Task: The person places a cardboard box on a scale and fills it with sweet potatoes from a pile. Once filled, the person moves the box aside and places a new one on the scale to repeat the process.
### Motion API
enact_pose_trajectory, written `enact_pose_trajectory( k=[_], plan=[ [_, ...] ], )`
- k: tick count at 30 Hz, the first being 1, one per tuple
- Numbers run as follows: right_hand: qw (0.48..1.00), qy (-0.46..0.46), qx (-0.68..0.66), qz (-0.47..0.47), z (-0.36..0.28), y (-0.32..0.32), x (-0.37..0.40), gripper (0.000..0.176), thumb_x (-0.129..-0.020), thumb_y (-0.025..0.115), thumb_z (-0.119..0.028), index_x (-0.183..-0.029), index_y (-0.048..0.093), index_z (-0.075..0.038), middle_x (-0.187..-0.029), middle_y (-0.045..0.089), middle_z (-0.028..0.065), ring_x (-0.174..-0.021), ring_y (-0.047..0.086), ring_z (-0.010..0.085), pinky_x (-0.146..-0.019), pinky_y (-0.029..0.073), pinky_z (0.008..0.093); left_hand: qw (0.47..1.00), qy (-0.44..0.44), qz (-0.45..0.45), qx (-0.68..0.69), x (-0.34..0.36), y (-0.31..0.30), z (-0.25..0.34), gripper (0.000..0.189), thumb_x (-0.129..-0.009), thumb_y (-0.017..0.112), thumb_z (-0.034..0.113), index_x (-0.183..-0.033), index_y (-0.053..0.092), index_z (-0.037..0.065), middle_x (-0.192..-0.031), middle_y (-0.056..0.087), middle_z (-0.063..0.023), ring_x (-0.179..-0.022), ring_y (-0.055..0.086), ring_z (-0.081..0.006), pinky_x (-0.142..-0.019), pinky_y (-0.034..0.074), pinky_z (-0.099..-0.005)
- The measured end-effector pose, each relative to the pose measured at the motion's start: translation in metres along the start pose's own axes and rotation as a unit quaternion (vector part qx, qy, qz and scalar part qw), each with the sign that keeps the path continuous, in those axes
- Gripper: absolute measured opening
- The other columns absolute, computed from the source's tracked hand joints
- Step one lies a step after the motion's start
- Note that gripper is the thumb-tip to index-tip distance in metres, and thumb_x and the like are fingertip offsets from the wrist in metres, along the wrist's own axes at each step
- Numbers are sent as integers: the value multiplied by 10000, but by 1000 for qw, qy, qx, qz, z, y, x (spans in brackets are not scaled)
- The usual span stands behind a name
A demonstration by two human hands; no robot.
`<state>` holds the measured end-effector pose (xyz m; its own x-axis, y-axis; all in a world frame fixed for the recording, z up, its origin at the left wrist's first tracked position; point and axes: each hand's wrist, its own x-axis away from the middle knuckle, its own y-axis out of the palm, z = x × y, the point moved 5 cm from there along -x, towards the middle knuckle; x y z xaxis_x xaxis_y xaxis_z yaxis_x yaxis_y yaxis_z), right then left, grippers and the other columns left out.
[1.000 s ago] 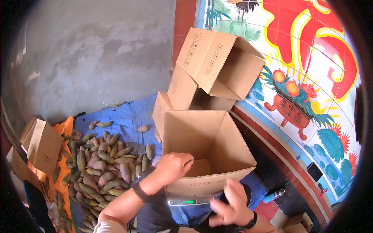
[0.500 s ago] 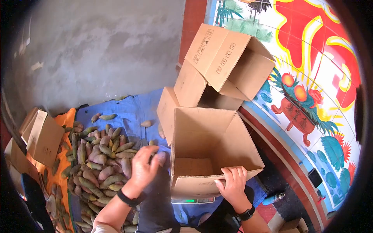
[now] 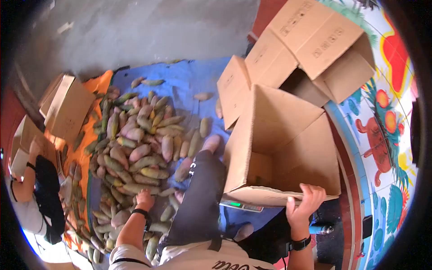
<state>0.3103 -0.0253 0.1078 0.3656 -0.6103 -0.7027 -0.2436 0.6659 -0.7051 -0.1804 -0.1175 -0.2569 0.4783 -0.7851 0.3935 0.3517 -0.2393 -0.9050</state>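
My right hand [image 3: 306, 204] is closed on the near rim of an open-topped cardboard box [image 3: 288, 193], fingers over the edge. The box stands on a scale [image 3: 240, 205] with a lit green display. Part of its bottom shows, with nothing on that part. My left hand [image 3: 145, 199] is low over a heap of elongated green and pinkish vegetables [image 3: 135, 130], fingers apart and at the vegetables; their exact kind I cannot make out. A vegetable lies just beyond the fingertips.
More cardboard boxes [image 3: 270, 54] lie on their sides beyond the one on the scale. A blue sheet [image 3: 180, 81] and an orange sheet [image 3: 101, 90] lie under the vegetables. Another person [image 3: 40, 189] is at the left beside boxes [image 3: 67, 108]. A bottle [image 3: 320, 229] is at the right.
My left hand has moved from beside the box down to the vegetable heap. My right hand stays on the box rim. The view has shifted left, showing the other person.
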Motion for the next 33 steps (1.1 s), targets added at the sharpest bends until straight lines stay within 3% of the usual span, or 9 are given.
enact_pose_trajectory(
  k=[3, 5, 6, 11, 13, 17, 21, 26, 33],
  plan=[
    [1000, -4, 6, 9, 2, 1, 1, 452, -881, 512, -457, -1059, 532, -42, -955, 535, 131, -884, 484, 318, -844, 354, 478, 995, -59, -73, -29, 22, 18, -19, 476, -787, 589, 263, -1235, 534, 115, -1292, 499, -120, -1244, 428, -314, -1024, 360, -461],
    [1000, -11, 6, -18, 1, 1, 3, 396, -873, 517, -351, -1087, 521, -19, -996, 525, 153, -951, 474, 336, -885, 345, 472, 993, -36, -84, -71, 32, 26, -26, 505, -781, 589, 244, -1267, 509, 131, -1300, 491, -119, -1262, 406, -314, -1054, 315, -473],
    [1000, -10, 8, -9, 1, 1, 3, 396, -878, 513, -353, -1090, 521, -18, -1003, 525, 154, -952, 474, 335, -887, 344, 471, 996, -17, -24, -84, 33, 40, -35, 501, -775, 598, 221, -1261, 512, 137, -1310, 481, -112, -1268, 397, -304, -1051, 299, -471],
    [1000, -16, 23, 7, 0, 0, 3, 397, -899, 492, -360, -1098, 520, -17, -1018, 523, 156, -955, 472, 334, -890, 345, 471, 990, -70, -23, -122, 41, 16, -32, 500, -786, 603, 212, -1271, 493, 164, -1282, 500, -105, -1232, 439, -289, -978, 353, -456],
    [1000, -16, 21, 6, 0, 0, 3, 397, -901, 490, -361, -1098, 520, -18, -1015, 522, 157, -953, 472, 333, -889, 345, 472, 979, -144, -81, -116, 40, 13, -47, 498, -811, 598, 214, -1290, 471, 170, -1233, 531, -85, -1184, 491, -286, -956, 382, -459],
    [1000, -14, 17, 7, -1, 0, 3, 399, -904, 485, -365, -1102, 514, -20, -1007, 515, 156, -944, 471, 332, -885, 345, 473, 975, -188, -78, -85, 33, 34, -77, 430, -869, 562, 194, -1287, 464, 179, -1245, 541, -75, -1137, 536, -275, -924, 418, -440],
    [1000, -12, 17, 7, -1, 0, 2, 401, -903, 486, -367, -1107, 508, -22, -1003, 509, 155, -934, 471, 331, -879, 345, 472, 974, -166, -33, -153, 38, 28, -70, 383, -875, 559, 189, -1249, 480, 164, -1145, 616, -48, -1110, 560, -243, -943, 406, -447],
    [1000, -17, 18, 13, -3, 0, 2, 396, -892, 489, -360, -1103, 507, -26, -999, 507, 153, -936, 471, 331, -878, 345, 471, 974, -122, -76, -174, 38, 26, -64, 479, -820, 626, 220, -1263, 461, 141, -1178, 620, -59, -1150, 550, -235, -978, 382, -454],
    [1000, -12, 20, 10, -2, 1, 3, 379, -884, 504, -333, -1102, 516, -24, -1014, 519, 156, -955, 471, 332, -887, 345, 473, 986, -71, -153, -17, 38, -1, -27, 665, -627, 780, 404, -1179, 567, 101, -1144, 636, -123, -1098, 588, -307, -932, 428, -488]
  ],
)
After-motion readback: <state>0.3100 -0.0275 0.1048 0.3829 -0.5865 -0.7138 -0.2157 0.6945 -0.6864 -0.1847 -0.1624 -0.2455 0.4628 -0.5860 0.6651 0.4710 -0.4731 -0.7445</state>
